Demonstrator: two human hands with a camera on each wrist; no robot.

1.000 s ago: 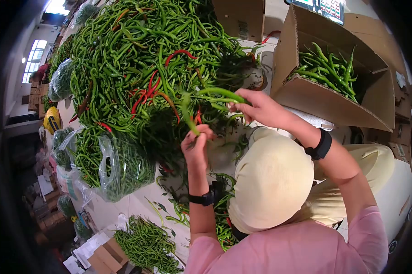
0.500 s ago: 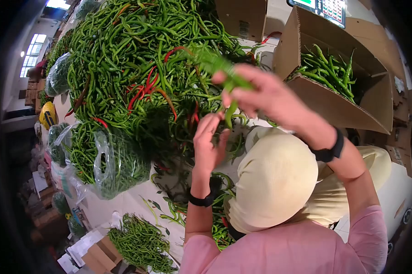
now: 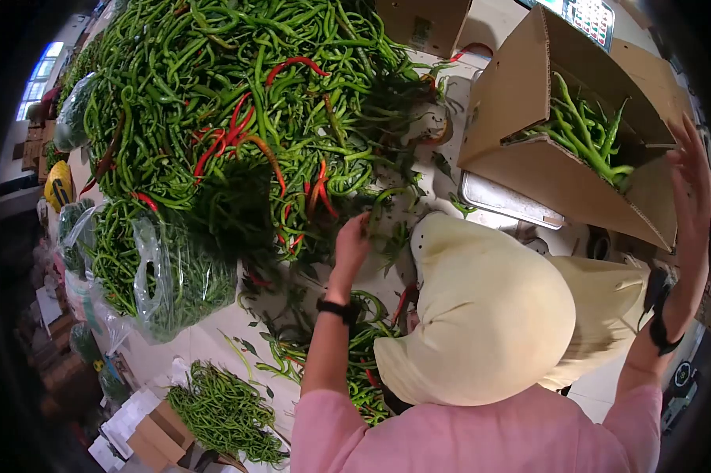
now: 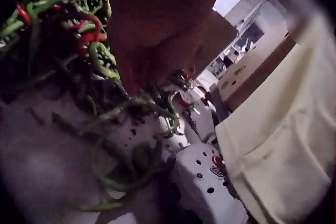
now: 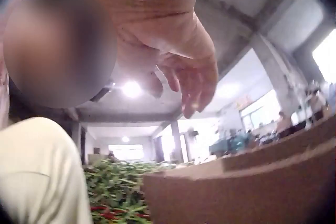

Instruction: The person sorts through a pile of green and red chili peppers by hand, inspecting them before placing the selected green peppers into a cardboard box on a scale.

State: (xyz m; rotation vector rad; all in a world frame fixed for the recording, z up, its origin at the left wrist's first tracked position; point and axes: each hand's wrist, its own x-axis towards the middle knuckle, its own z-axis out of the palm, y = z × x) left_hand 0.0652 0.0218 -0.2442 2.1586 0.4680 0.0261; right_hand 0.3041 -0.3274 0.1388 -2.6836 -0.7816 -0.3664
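My right hand (image 3: 692, 185) is raised past the right end of an open cardboard box (image 3: 497, 110), its fingers extended and holding nothing. In the right wrist view, that hand (image 5: 173, 45) hangs above the box edge with fingers apart. Long green chili peppers (image 3: 580, 134) lie inside the box. My left hand (image 3: 351, 248) is low at the near edge of a big heap of green chili peppers (image 3: 182, 94), its fingertips close to a loose green pepper (image 3: 387, 197). I cannot tell whether those fingers hold anything. In the left wrist view, this hand (image 4: 157, 35) is a dark shape over scattered peppers.
Several red chilies (image 3: 229, 134) lie among the heap. A clear plastic bag of peppers (image 3: 186, 276) stands at its near left, and a smaller pepper pile (image 3: 225, 410) lies below. A raised knee in cream trousers (image 3: 489, 307) fills the centre. A scale (image 3: 580, 20) stands behind the box.
My right hand has swung from the heap past the box to the right, letting go of its green peppers; long peppers now lie on top in the box. My left hand stays near the heap's edge.
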